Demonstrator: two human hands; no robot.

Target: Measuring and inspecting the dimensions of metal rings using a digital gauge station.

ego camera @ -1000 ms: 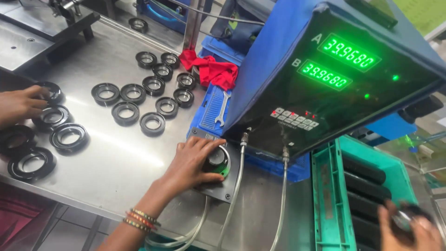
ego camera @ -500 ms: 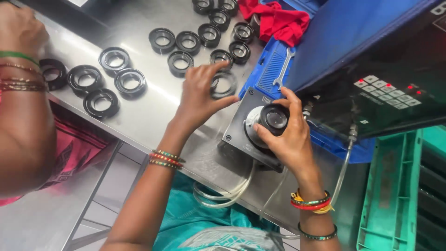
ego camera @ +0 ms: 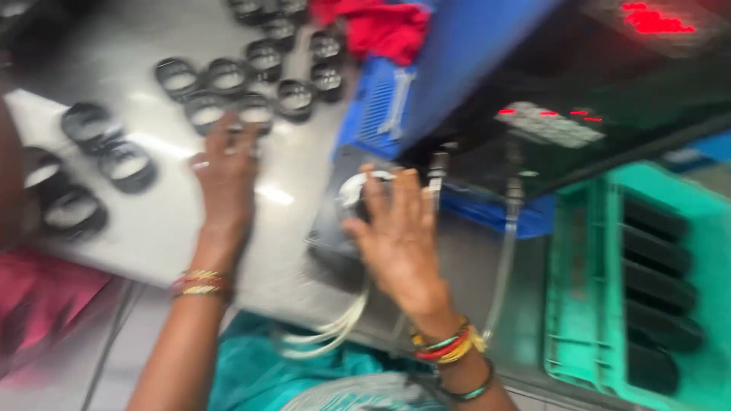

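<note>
The whole picture is smeared by motion. My left hand (ego camera: 225, 179) lies palm down on the steel table (ego camera: 167, 228), its fingertips reaching a black rubber ring (ego camera: 255, 114) in a group of several rings (ego camera: 179, 76). My right hand (ego camera: 400, 240) hovers palm down over a dark test fixture (ego camera: 339, 217) with a white round seat (ego camera: 358, 186), fingers stretched across it. What lies under that palm is hidden. Bangles circle both wrists.
A blue machine with a dark sloped panel (ego camera: 533, 129) and red lit digits stands behind the fixture. A red cloth (ego camera: 381, 27) lies at the back. A green crate (ego camera: 579, 251) holding black cylinders (ego camera: 655, 262) sits right. Another person's arm (ego camera: 7, 175) shows at the left edge.
My left hand has slid left, away from the fixture, toward the rings on the table. My right hand has flattened over the fixture. The panel's digits now glow red instead of green.
</note>
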